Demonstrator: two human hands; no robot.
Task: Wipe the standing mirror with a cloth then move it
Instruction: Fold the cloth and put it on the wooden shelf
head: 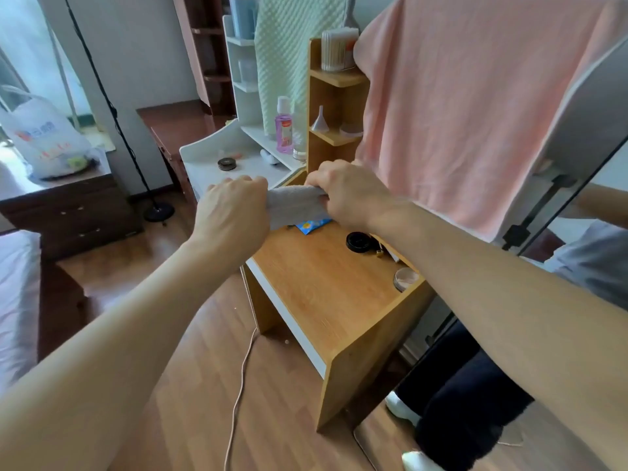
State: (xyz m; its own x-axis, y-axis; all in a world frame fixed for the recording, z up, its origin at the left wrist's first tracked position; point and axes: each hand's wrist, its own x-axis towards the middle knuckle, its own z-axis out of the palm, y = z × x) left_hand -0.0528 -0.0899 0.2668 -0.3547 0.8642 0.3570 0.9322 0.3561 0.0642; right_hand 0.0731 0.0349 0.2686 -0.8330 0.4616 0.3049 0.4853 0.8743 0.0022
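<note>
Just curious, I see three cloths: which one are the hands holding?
The small grey cloth, gripped between both hands; the pink towel and green quilted cloth hang untouched.

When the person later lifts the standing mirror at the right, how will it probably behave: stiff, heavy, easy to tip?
The standing mirror is a tall, flat, framed pane, so it should stay stiff. It reaches from the floor past the wooden desk, so it is probably top-heavy and apt to tip. The pink towel draped over its top may slide off.

Wooden floor [190,385], light-wood desk [326,283]
</note>
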